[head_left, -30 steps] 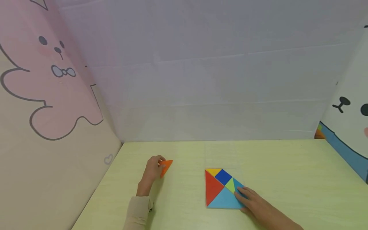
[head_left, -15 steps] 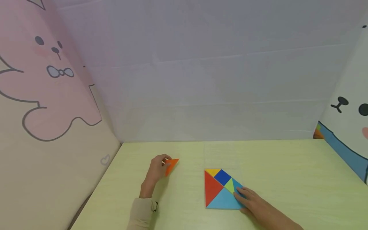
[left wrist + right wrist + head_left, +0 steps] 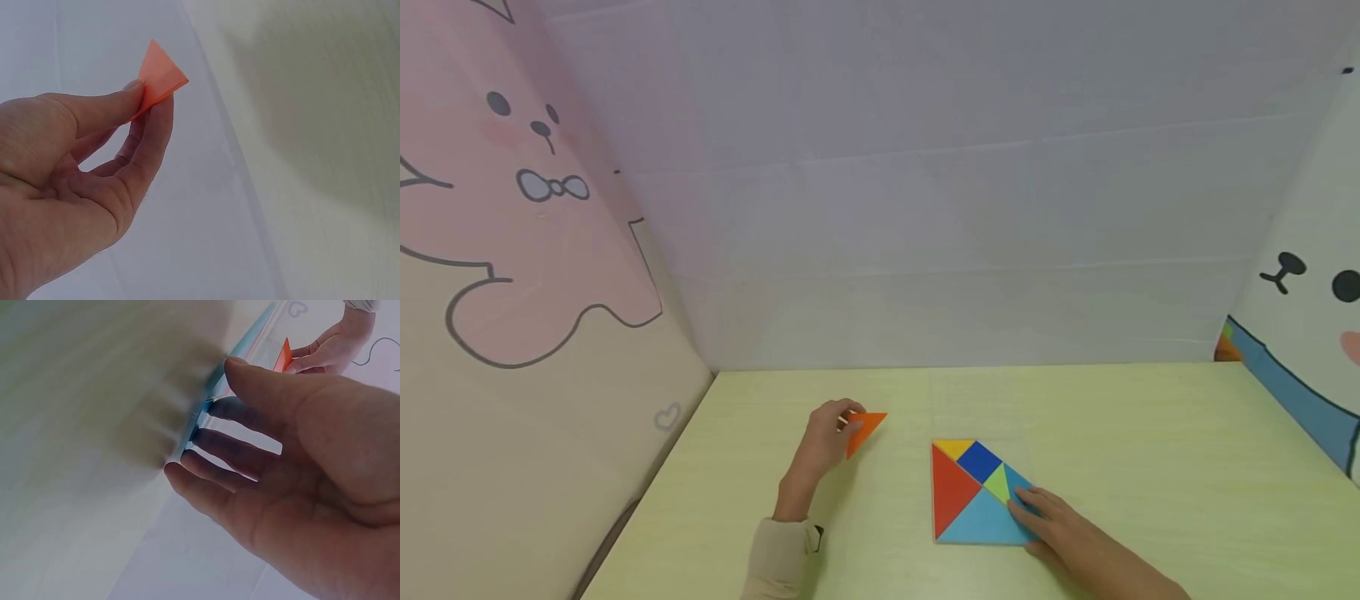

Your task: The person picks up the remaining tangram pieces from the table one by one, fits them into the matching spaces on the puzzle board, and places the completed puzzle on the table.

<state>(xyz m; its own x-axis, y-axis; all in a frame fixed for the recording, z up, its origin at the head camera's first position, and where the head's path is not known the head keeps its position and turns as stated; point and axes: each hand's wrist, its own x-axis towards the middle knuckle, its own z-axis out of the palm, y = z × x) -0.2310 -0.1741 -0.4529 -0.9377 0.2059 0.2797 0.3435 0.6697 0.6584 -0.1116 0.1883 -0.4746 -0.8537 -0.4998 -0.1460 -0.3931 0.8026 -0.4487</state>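
Observation:
An orange triangle tile (image 3: 865, 428) is pinched between the thumb and fingers of my left hand (image 3: 823, 442), raised above the table's left half. In the left wrist view, the orange tile (image 3: 161, 74) sticks up past the thumb tip. My right hand (image 3: 1063, 527) rests its fingertips on the right side of a tangram laid flat. Showing in it are a red triangle (image 3: 953, 492), a light blue triangle (image 3: 983, 521), a dark blue square (image 3: 980, 462), a yellow triangle (image 3: 955, 448) and a green triangle (image 3: 998, 483). The fingers partly cover another blue piece (image 3: 1017, 481).
A pale yellow-green table (image 3: 1150, 450) spreads beneath both hands. Behind it rises a plain whitish sheet (image 3: 962, 208). Printed cartoon panels stand at the left (image 3: 550, 250) and right (image 3: 1315, 333). A faint transparent rectangle (image 3: 973, 400) lies behind the tangram.
My left hand has moved to the right with the orange triangle, closer to the tangram. My right hand has stayed on the tangram's right side.

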